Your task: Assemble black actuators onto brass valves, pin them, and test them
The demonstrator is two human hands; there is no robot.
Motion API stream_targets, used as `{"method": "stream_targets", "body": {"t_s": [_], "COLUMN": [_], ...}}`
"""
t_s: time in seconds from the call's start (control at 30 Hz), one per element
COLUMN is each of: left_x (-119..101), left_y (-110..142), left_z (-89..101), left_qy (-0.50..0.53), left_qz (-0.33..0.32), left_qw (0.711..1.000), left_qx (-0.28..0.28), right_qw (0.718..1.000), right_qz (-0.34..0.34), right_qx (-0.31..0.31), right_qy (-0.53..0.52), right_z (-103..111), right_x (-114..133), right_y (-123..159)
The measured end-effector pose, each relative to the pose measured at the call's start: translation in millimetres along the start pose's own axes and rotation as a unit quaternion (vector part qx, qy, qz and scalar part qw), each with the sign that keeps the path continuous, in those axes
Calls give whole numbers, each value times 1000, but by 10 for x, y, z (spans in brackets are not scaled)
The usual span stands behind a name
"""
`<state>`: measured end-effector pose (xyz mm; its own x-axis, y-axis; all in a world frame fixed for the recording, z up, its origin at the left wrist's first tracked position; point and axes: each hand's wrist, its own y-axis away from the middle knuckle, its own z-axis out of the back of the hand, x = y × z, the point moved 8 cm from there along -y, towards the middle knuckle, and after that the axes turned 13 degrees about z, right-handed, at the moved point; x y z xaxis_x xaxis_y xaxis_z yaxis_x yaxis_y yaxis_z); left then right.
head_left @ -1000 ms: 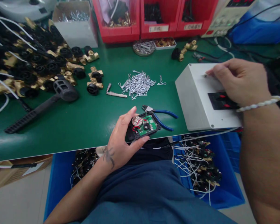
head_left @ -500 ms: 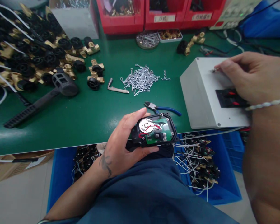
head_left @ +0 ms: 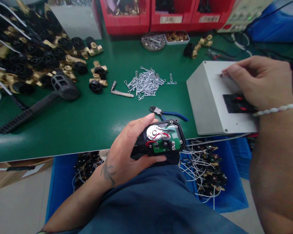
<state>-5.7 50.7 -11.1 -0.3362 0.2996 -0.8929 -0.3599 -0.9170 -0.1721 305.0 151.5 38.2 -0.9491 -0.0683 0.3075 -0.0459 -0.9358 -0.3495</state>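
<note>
My left hand (head_left: pixel 133 143) is closed around a black housing (head_left: pixel 183 136) just off the bench's front edge. Its open side faces up and shows a green circuit board (head_left: pixel 174 131), a round silver motor (head_left: pixel 153 132) and red wires. My right hand (head_left: pixel 261 79) is over a light grey box (head_left: pixel 207 107), thumb and finger pinching a small metal toggle switch (head_left: pixel 221 74) on its top. Below that hand, a black terminal block with red tabs (head_left: pixel 238 103) is partly covered. Blue-handled cutters (head_left: pixel 173 114) lie just beyond the housing.
A pile of metal clips (head_left: pixel 146 83) lies mid-bench. At left are a black mallet-like tool (head_left: pixel 39 104) and many brass valve fittings (head_left: pixel 70 61). Red bins (head_left: pixel 127 24) line the back. Blue crates (head_left: pixel 234 188) with wired parts stand below the bench edge.
The housing has tilted slightly in my left hand, turning its board more upward. My right hand keeps its pinch on the switch. The whole view has shifted a little.
</note>
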Motion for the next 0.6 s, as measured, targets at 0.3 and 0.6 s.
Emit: {"method": "stream_targets", "body": {"t_s": [0.3, 0.6], "left_x": [-64, -168], "left_y": [-23, -35], "left_z": [27, 41], "left_qy": [-10, -24], "left_qz": [-25, -93], "left_qw": [1000, 995], "left_qx": [-9, -20], "right_qw": [1000, 998], "right_qz": [10, 42], "right_qx": [-15, -41], "right_qy": [-4, -13], "right_z": [-2, 71], "right_x": [-75, -119], "right_y": [-26, -68]}}
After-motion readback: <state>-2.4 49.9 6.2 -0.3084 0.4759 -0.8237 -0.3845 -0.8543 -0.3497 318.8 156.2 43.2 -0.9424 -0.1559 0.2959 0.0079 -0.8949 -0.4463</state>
